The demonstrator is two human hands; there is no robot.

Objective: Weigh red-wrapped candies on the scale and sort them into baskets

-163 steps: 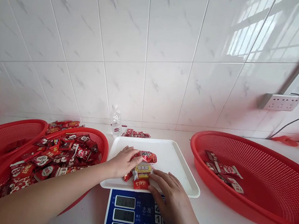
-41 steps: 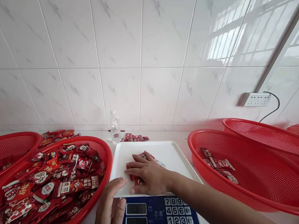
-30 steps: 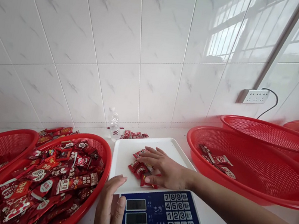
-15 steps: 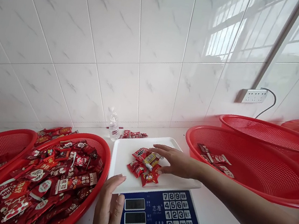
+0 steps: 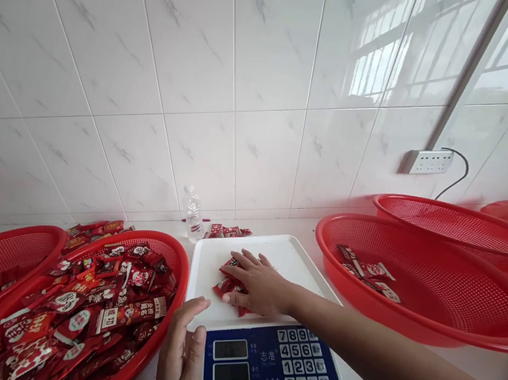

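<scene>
On the white tray of a digital scale (image 5: 289, 256) lies a small pile of red snack packets (image 5: 225, 285). My right hand (image 5: 260, 286) rests over the pile with its fingers spread, covering most of the packets. At the scale's left edge, beside the blue keypad panel (image 5: 266, 372), stands my left hand (image 5: 182, 352). Its thumb and fingers are apart and nothing shows between them. Close to its left is a red basket (image 5: 181, 268) heaped with red and brown snack packets (image 5: 85, 311).
Another red basket (image 5: 54, 235) stands at far left. On the right, a red basket (image 5: 419, 242) holds a few packets (image 5: 371, 271), with another basket (image 5: 472, 215) behind it. A clear bottle (image 5: 192, 214) and loose packets (image 5: 228, 231) lie near the tiled wall, where a power strip (image 5: 429, 161) hangs.
My right hand has moved left from the pile's right side to lie over it, hiding the yellow packet and most others. My left hand stays at the scale's edge.
</scene>
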